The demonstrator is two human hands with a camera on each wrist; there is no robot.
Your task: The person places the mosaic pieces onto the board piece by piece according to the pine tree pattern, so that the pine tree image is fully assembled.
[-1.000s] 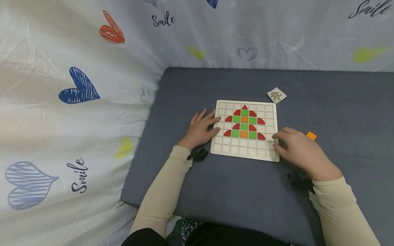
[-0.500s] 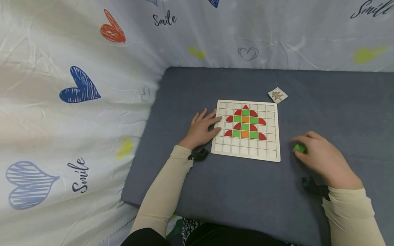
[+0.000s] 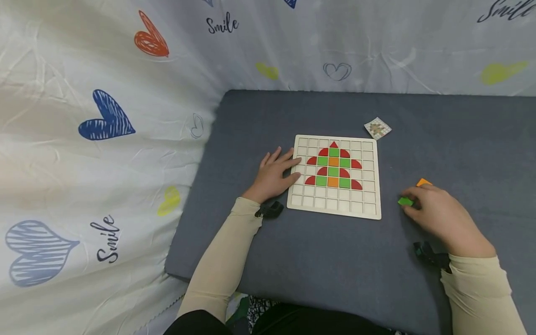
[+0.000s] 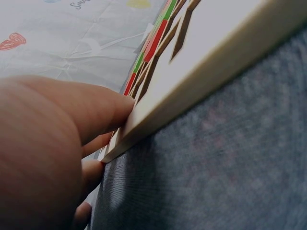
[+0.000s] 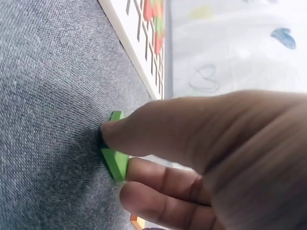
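Observation:
A pale square grid board [image 3: 310, 203] lies on the grey surface, with red, green and orange tiles [image 3: 333, 162] set in a tree-like pattern. My left hand [image 3: 272, 177] rests at the board's left edge, fingers spread, index fingertip and thumb tip over the rim; the left wrist view shows the thumb [image 4: 110, 112] against the board's side. To the right of the board, my right hand [image 3: 439, 211] pinches a green tile [image 3: 405, 201] low over the cloth. In the right wrist view the thumb covers the middle of this green tile [image 5: 115, 163].
An orange tile [image 3: 424, 182] lies just beyond the right hand, partly hidden by it. A small pattern card [image 3: 378, 128] sits by the board's far right corner. A white printed curtain [image 3: 377, 46] borders the grey surface [image 3: 335, 256] at the back and left.
My right hand has left the board's right edge, moved right and taken hold of a green tile, which has turned slightly since half a second ago. The left hand stays in place.

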